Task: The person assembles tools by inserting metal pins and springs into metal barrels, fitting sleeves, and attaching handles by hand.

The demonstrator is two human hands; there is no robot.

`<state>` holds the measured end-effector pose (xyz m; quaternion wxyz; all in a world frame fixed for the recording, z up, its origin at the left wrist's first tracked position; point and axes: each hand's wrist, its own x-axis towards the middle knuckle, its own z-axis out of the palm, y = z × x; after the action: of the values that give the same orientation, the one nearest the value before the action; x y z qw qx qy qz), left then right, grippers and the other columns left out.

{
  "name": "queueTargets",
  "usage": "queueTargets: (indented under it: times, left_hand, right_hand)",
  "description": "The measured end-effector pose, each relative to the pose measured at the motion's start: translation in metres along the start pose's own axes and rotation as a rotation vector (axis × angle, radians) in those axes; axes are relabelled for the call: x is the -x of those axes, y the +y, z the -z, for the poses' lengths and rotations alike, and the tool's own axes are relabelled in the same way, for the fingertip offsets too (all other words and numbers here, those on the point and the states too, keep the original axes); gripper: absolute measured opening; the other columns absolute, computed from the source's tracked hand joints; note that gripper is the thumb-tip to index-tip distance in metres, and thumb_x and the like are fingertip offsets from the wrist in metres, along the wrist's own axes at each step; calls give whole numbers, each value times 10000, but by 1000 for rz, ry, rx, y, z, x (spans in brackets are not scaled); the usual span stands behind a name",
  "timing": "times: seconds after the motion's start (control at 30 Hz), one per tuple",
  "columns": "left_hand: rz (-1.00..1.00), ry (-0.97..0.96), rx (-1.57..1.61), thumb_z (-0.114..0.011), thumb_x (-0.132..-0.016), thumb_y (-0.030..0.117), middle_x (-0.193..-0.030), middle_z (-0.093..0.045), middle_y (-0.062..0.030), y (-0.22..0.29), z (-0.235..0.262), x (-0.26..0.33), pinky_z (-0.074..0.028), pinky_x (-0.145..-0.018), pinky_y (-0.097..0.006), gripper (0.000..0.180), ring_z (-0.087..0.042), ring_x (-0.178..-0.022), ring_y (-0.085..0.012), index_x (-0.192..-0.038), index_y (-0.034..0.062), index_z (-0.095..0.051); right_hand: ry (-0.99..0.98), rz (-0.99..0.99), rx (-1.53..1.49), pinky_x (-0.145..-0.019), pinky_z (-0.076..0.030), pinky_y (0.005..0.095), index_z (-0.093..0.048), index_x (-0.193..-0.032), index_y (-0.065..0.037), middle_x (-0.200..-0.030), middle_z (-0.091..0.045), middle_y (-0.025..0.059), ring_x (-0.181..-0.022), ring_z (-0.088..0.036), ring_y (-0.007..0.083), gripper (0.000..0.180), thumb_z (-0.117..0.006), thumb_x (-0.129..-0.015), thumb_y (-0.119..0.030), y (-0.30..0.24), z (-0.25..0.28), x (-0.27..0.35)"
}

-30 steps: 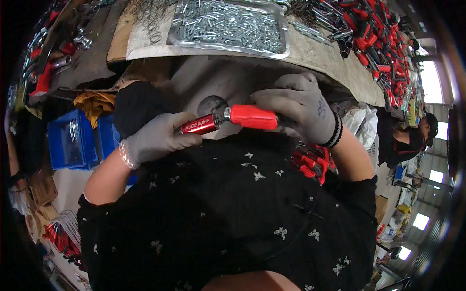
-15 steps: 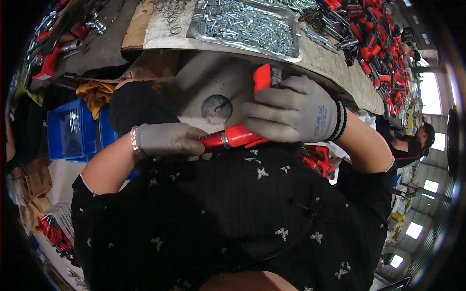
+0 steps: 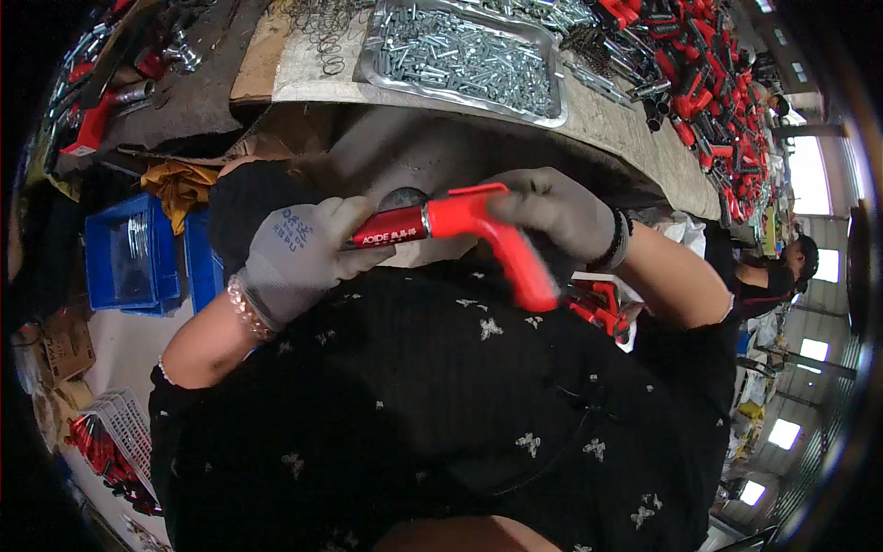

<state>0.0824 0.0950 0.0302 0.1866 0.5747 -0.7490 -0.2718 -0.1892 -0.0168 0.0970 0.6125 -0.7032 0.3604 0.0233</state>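
Observation:
A red pistol-grip tool [image 3: 464, 219] with a darker red barrel is held level in front of my black shirt, its handle pointing down toward me. Around the barrel, at its left end, the gloved fingers of my left hand [image 3: 299, 250] are closed. My right hand [image 3: 561, 213], also in a grey glove, is at the tool's rear end, where barrel and handle meet. Its fingers are bent against that end and slightly blurred. The tip of the barrel is hidden in my left hand.
On the bench ahead, a metal tray [image 3: 464, 60] holds many small pins, with wire springs [image 3: 322, 37] left of it. A heap of red and black tool parts [image 3: 713, 101] lies right. Blue bins [image 3: 133, 262] stand left; a white basket [image 3: 124, 423] is lower left. Another person [image 3: 782, 276] is far right.
The tool has turned over: its handle pointed away from me and now points toward me. My left hand has rolled to show its back, and my right hand has shifted to the tool's rear end.

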Motion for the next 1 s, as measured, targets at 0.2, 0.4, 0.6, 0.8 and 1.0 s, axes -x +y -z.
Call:
queueTargets:
  times: [0.2, 0.4, 0.6, 0.8, 1.0]
  left_hand:
    - [83, 70, 280, -704, -847, 374, -870, -657, -168, -1, -12, 1, -505, -700, -391, 424, -666, -805, -328, -1090, 36, -626]
    - [30, 122, 175, -701, -858, 370, -852, -652, -172, 1, -11, -3, -500, -695, -386, 423, -664, -790, -325, -1094, 28, -621]
    - [14, -71, 208, -709, -848, 367, -865, -647, -177, 10, 0, -5, -493, -699, -387, 420, -656, -806, -333, -1090, 34, -625]
    - [26, -288, 561, -679, -882, 402, -844, -662, -102, 4, -4, -3, -491, -706, -341, 442, -653, -807, -210, -1095, 18, -623]
    - [63, -923, 1095, -620, -920, 492, -749, -603, -23, -22, -22, -14, -425, -550, -240, 502, -549, -624, -74, -1061, 11, -627]
  right_hand:
    - [236, 540, 194, -1000, -458, 351, -503, -1360, 15, -1274, -612, 171, -1179, -590, 238, 506, -664, -920, -175, 23, -1, -5]
    - [438, 448, 354, -888, -507, 339, -325, -1474, -3, -1209, -636, 202, -1038, -661, 335, 720, -705, -888, -179, 31, -24, 12]
    - [494, 341, 169, -829, -522, 382, -369, -1424, 28, -1053, -663, 210, -959, -665, 375, 661, -687, -881, -176, 12, -22, 18]
    - [318, 804, 719, -836, -529, 399, -627, -1200, -25, -1130, -666, 182, -984, -668, 351, 432, -709, -793, -146, -1, 6, 26]
    - [167, 1075, 1042, -741, -571, 402, -632, -1121, -46, -1143, -666, 200, -908, -697, 345, 431, -745, -712, -121, -29, 15, 26]
